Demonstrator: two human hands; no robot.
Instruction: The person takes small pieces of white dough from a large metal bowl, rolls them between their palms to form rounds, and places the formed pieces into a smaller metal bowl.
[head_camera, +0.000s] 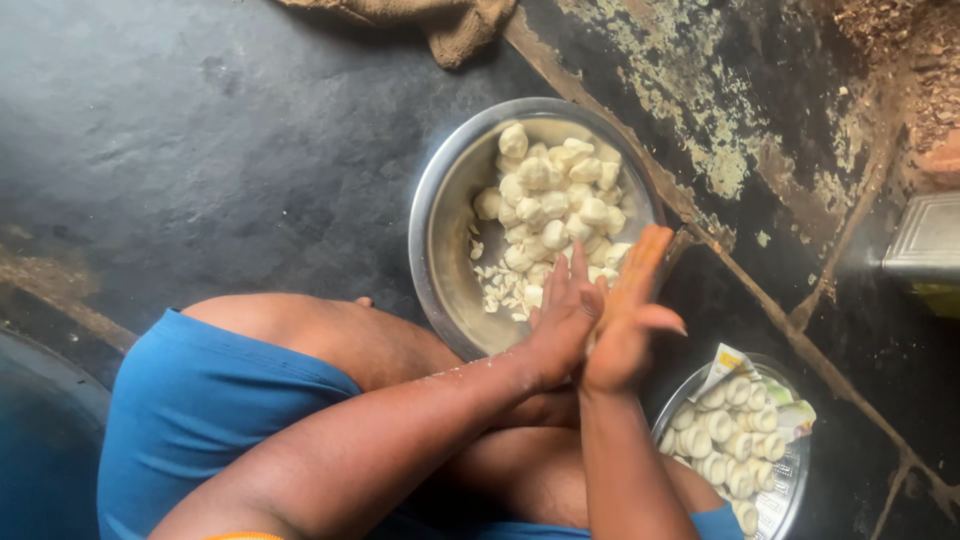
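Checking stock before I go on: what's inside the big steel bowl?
The bowl holds a heap of pale dough lumps and small scraps. Its near rim is covered by the left hand and right hand, pressed together; anything between them is hidden.

Shiny metal bowl (440, 215), rough floor (200, 150)

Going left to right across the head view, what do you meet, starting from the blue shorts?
Blue shorts → steel bowl of dough lumps → left hand pressed palm to palm against right hand → steel plate of shaped dough pieces → metal container at the right edge.
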